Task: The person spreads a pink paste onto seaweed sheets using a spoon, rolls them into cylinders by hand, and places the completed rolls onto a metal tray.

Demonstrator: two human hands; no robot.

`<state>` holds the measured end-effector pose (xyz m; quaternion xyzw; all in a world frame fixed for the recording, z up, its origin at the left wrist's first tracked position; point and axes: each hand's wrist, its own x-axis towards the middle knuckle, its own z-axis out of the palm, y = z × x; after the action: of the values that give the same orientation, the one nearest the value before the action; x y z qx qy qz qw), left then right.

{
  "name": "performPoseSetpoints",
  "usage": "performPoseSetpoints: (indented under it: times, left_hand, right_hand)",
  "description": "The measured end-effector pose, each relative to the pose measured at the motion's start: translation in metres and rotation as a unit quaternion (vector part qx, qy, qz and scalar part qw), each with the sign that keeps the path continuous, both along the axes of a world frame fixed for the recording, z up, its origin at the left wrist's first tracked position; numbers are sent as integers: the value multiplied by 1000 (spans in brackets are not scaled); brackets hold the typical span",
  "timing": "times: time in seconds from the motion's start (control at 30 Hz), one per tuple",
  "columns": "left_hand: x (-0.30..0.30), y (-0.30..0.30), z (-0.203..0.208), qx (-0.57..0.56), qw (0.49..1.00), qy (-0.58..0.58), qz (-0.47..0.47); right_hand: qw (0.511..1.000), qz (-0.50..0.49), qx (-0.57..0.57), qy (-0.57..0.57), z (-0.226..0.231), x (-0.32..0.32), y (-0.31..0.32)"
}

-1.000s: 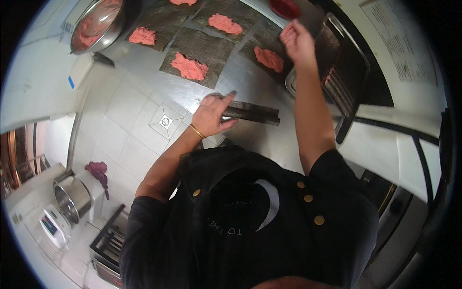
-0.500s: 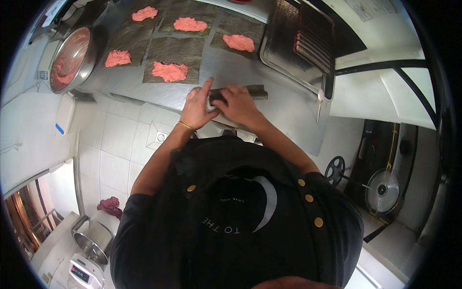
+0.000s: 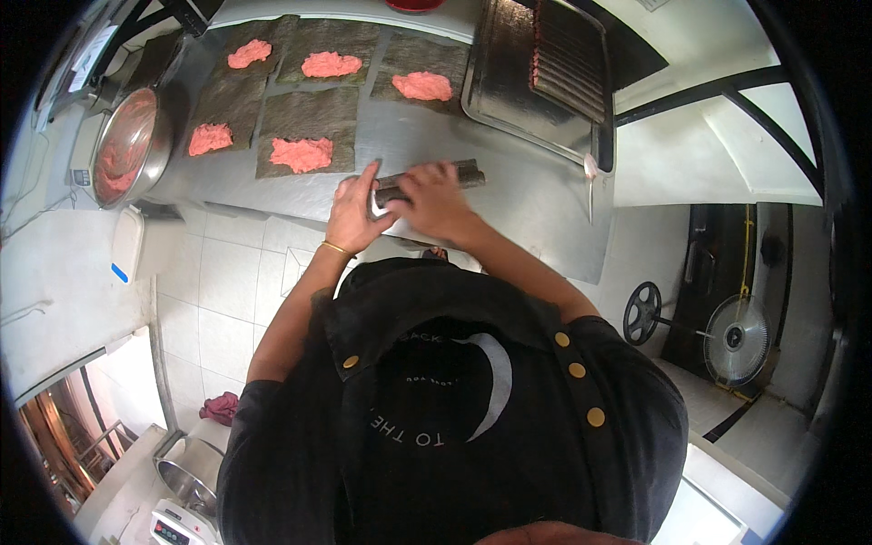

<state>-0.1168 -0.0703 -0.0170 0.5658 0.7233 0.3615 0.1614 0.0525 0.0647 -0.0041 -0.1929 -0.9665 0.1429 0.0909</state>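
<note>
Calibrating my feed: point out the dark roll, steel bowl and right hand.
Dark roll (image 3: 470,173), head view: its right end.
Steel bowl (image 3: 163,136), head view: its outer wall.
Right hand (image 3: 436,202), head view: its back.

Dark roll (image 3: 469,174), near edge of worktop (image 3: 545,213): partly hidden by blurred right hand (image 3: 433,201); red dish (image 3: 415,4), far edge: cropped.

Well right of the right hand (image 3: 436,200) are a round caged fan (image 3: 737,340) and, nearer the hand, a black spoked wheel (image 3: 632,312). Behind and left of the left hand (image 3: 352,216) come pale floor tiles (image 3: 227,300), then a crumpled maroon cloth (image 3: 219,409), a metal pot (image 3: 189,465) and a white device (image 3: 180,525) with a display.
</note>
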Motion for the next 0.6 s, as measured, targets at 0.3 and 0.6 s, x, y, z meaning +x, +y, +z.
performPoseSetpoints:
  times: [0.3,0.6]
  left_hand:
    - [34,14,23,46,975,215,21]
    - [48,27,14,-37,966,249,65]
  right_hand:
    - [996,10,38,76,16,78,69]
    - [990,90,20,104,-6,53,74]
